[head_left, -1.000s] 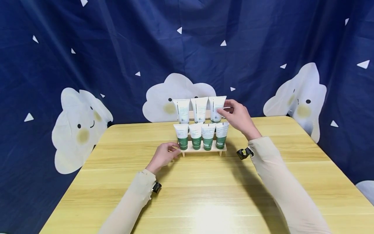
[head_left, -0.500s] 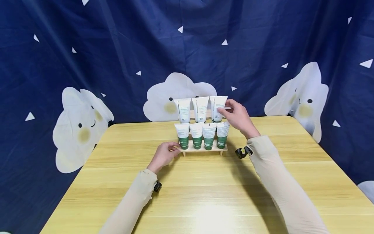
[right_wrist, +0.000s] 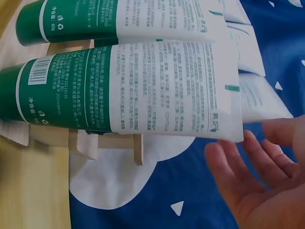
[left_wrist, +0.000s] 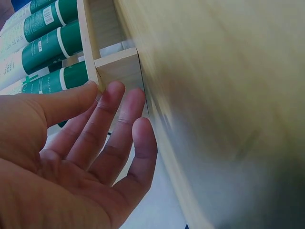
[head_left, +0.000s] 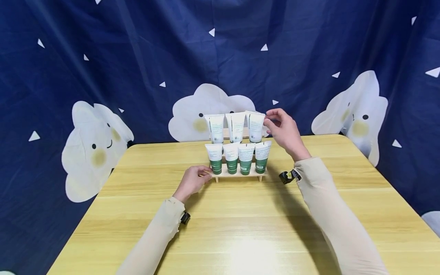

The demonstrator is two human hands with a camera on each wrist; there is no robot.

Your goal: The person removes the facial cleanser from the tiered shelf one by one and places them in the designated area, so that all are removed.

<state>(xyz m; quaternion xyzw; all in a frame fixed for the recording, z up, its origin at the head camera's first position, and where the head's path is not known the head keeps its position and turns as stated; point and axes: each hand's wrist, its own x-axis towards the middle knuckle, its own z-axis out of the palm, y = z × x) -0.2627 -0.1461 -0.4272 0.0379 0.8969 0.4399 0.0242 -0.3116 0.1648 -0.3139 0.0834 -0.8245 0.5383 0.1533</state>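
Nearest me, out across the table (head_left: 206, 244), my left hand (head_left: 191, 182) has thumb and fingers lightly curled at the end of the wooden rack (head_left: 224, 172), seeming to pinch its corner; the index fingertip is hidden. Just right of that hand, the front row of green-and-white tubes (head_left: 232, 156) stands green ends down, four of them, so I judge that level done. The two nearer my left hand show a different printed side from the two toward my right.

Farther out, my right hand (head_left: 285, 128) grips nothing: its fingers curve loosely, parted from the thumb, just beside the end tube (head_left: 256, 128). With two more to its left, that makes the back row (head_left: 235, 126) of three. The end tube sits slightly askew, so perhaps only straightening is left. Beyond both hands hangs the blue curtain (head_left: 295, 57); whether more tubes wait out of view, I cannot tell.
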